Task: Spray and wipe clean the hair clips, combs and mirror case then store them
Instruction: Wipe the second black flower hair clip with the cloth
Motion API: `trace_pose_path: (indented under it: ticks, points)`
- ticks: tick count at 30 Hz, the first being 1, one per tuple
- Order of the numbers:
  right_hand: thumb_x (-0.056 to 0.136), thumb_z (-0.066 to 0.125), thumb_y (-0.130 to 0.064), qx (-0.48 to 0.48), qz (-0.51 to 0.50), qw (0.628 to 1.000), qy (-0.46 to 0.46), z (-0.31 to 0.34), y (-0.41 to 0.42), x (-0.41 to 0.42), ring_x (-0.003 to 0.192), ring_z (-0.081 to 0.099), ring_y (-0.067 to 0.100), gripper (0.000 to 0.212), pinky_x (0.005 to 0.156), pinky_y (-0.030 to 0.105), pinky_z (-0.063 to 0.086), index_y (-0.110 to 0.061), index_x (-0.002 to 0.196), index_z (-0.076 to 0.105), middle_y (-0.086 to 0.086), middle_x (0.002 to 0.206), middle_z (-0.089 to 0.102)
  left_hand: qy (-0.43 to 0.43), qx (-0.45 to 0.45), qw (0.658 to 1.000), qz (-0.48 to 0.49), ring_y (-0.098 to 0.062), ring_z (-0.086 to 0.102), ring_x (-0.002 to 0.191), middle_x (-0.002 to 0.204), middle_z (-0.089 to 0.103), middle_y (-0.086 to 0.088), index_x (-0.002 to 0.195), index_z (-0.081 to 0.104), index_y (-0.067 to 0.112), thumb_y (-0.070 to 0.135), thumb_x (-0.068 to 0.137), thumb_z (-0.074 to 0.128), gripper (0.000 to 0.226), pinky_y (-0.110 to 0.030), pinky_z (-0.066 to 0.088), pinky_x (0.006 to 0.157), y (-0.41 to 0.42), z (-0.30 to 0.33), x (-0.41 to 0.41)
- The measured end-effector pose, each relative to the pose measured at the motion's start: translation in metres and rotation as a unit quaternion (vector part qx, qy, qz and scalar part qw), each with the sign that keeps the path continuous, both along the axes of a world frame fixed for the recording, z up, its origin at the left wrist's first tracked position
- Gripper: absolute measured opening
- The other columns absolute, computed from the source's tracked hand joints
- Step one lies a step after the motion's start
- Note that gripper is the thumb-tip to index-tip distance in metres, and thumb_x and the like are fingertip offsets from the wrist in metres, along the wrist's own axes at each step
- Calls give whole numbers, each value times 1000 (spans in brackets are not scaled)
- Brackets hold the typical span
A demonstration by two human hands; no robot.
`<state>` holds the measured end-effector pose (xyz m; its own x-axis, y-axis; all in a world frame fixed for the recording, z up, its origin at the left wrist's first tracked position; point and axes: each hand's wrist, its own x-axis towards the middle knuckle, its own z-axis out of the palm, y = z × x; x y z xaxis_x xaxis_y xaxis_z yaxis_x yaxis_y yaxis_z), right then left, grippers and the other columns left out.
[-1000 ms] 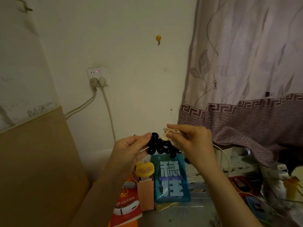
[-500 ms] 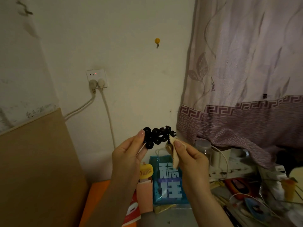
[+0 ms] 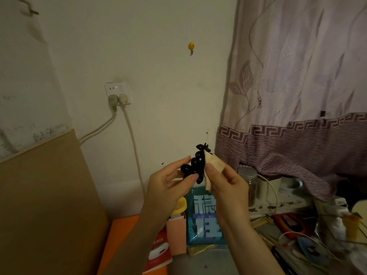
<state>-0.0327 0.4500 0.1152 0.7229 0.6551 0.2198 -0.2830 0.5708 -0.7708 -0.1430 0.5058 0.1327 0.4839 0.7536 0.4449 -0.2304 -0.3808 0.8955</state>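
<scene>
Black hair clip had swung from lying level to standing nearly upright since half a second before, raised in front of the wall. Left hand pinched its lower end; right hand pinched a beige cloth against its side. Teal packet stood on the desk below.

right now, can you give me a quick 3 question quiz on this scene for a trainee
1. True or false: the left hand holds the black hair clip.
2. What does the right hand pinch against the clip? A) a spray bottle B) a cream cloth C) a comb
3. Fill in: on the wall above the hands hangs a small ____ hook.

Key: 1 true; 2 B; 3 yellow.
</scene>
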Motion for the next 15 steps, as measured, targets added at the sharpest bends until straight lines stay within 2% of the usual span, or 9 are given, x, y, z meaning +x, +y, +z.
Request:
trace_pose_path:
  ticks: [4,7,9,12,15]
  points:
    - [66,74,-23,-12,-10,1000,11,-2,-1,4,83,72,23,35,72,30,59,-9,98,73,11,89,75,31,26,999,-22,-8,71,89,93,75,13,85,73,48,5,82,69,44,-17,54,69,-2,-1,-2]
    - [67,72,-25,-34,-12,999,11,-1,0,10,80,69,23,32,76,36,57,-8,94,73,12,86,75,43,18,998,-40,-11,71,92,96,74,12,86,71,53,8,82,69,46,-18,54,70,0,-4,-6]
    - [71,70,-23,-47,-22,999,14,-1,-2,15,77,67,24,29,76,39,55,-6,94,73,12,82,74,44,8,998,-46,-13,71,92,96,75,10,87,72,52,8,83,68,44,-18,54,70,3,-8,-8]
    - [76,67,-20,-57,-31,998,21,-4,-9,25,69,61,19,22,67,32,50,-4,91,72,10,77,70,30,-20,998,-50,-18,72,90,97,75,4,88,74,46,6,83,67,41,-21,56,70,8,-14,-13]
    - [74,66,-23,-68,-21,997,13,-7,-15,31,75,61,19,27,72,31,49,-5,94,72,12,84,71,28,-32,998,-50,-21,72,90,96,75,-1,88,75,41,4,82,67,38,-25,58,71,12,-18,-15]
